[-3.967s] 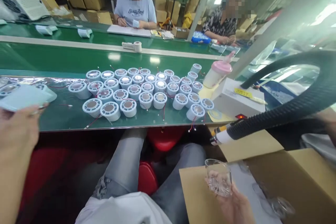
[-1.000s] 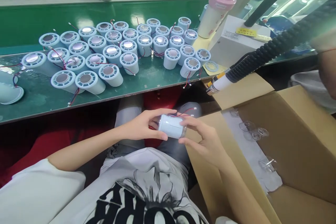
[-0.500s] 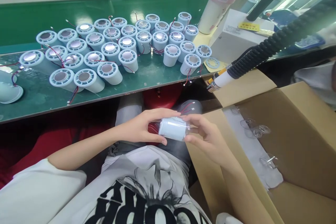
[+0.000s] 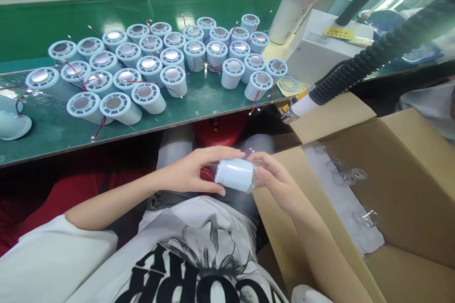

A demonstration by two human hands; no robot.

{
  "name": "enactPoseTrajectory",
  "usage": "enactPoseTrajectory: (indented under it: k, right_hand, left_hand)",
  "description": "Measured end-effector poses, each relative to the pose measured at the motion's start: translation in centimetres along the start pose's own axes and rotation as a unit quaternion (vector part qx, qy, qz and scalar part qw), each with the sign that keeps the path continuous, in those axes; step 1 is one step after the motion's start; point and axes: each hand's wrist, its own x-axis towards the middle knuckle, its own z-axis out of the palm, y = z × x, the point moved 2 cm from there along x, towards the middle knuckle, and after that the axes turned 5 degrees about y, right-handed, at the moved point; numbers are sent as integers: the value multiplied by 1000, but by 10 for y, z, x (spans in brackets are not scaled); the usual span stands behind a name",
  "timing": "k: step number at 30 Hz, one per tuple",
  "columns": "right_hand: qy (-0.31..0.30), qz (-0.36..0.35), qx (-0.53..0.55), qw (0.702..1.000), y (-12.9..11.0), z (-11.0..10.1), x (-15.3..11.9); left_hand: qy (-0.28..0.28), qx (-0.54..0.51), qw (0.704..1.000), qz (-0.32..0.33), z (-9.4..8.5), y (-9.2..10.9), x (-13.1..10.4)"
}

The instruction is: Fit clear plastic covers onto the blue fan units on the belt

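My left hand [image 4: 199,170] curls around a light blue cylindrical housing [image 4: 233,174] above my lap, its thumb below and its fingers over the top. The housing lies on its side, with a clear plastic cover [image 4: 253,178] around its right end. Closed on that clear end are the fingers of my right hand [image 4: 279,182]; their far tips are partly hidden. Thin wires with a small connector [image 4: 249,152] stick up between the two hands. On the bench beyond stand several similar light blue housings [image 4: 149,97] with silver discs and red-and-black wires.
An open cardboard box [image 4: 398,189] with clear plastic pieces [image 4: 343,173] stands at my right. A black corrugated hose [image 4: 348,80] reaches in above it. A pink-lidded bottle [image 4: 296,7] and a white machine box [image 4: 320,52] stand at the bench's right end.
The fingers of my right hand have closed in at the clear end. The wires that stuck out further up and right are now drawn in near the housing. My left hand is almost still.
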Motion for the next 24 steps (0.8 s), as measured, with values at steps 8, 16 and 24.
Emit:
enactPoseTrajectory:
  k: [8, 16, 24]
  right_hand:
    - [-12, 89, 73, 993, 11, 3, 6]
    - [-51, 170, 128, 976, 14, 10, 9]
    - [-73, 279, 166, 943, 9, 16, 5]
  left_hand:
    - [-7, 8, 1000, -7, 0, 0, -1]
    - [-14, -4, 1000, 9, -1, 1, 1]
    - [-6, -8, 999, 39, 0, -1, 2]
